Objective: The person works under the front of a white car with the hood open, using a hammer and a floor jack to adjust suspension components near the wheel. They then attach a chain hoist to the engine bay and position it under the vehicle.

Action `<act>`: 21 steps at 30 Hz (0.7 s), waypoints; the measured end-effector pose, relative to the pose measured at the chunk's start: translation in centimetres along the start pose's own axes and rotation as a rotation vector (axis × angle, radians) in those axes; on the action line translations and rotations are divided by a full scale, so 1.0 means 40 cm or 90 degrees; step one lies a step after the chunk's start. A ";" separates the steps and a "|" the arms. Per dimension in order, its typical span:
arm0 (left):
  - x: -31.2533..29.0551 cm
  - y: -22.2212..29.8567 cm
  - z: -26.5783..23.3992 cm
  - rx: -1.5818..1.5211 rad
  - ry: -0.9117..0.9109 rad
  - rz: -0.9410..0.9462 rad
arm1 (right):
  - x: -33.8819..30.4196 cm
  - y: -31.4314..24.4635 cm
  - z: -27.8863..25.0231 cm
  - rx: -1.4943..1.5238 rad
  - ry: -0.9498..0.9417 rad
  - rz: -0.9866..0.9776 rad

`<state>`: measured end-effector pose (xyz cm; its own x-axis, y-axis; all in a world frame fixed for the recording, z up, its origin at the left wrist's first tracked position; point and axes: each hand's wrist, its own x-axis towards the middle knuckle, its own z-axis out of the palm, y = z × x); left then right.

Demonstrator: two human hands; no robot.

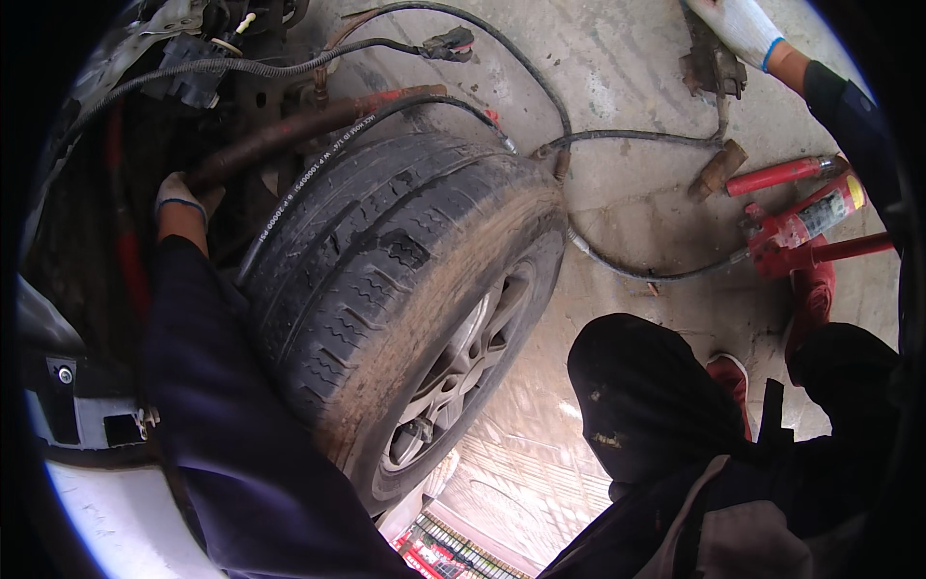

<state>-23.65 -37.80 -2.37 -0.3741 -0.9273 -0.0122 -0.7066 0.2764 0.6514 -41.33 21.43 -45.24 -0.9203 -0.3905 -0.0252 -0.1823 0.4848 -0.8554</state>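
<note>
My left hand (181,194), in a white glove with a blue cuff, is closed around the lower end of a rusty, red-flecked metal tube (280,138). Its fingers are partly hidden in shadow. The tube slants up to the right behind a worn tyre (386,241) on an alloy wheel (453,386). At the top right my right hand (738,31), gloved too, reaches away above a rusty metal piece (712,72). Its fingertips run out of the picture, so I cannot make out any hold.
A red hydraulic hand pump (786,232) sits at the right with a black hose (666,275) attached. Beside it lie a red cylinder (772,177) and a rusty block (719,171). Another hose (526,63) loops across the concrete. Opened-up vehicle bodywork (92,405) stands at the left.
</note>
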 end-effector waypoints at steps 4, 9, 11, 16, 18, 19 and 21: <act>0.004 -0.001 -0.009 0.045 -0.013 0.026 | 0.051 0.022 0.022 -0.073 -0.002 0.028; -0.032 0.014 0.014 -0.070 0.080 -0.024 | 0.023 -0.017 0.018 -0.076 0.011 0.043; -0.038 0.015 0.017 -0.052 0.062 -0.006 | -0.018 -0.045 0.004 -0.008 0.022 0.022; -0.013 0.005 -0.004 0.013 0.031 0.005 | -0.074 -0.057 -0.027 0.027 -0.035 0.046; -0.002 0.004 -0.006 0.011 0.012 0.000 | -0.048 -0.042 -0.016 0.043 -0.005 0.045; 0.000 0.007 -0.004 -0.023 0.017 -0.021 | -0.026 -0.032 -0.010 0.043 -0.007 0.009; -0.004 0.011 0.005 -0.057 0.039 -0.047 | 0.015 -0.013 0.003 0.003 -0.004 0.012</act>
<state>-24.02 -37.48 -2.23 -0.2839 -0.9587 -0.0185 -0.6733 0.1856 0.7157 -41.74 20.86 -44.85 -0.9210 -0.3870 -0.0445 -0.1638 0.4884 -0.8571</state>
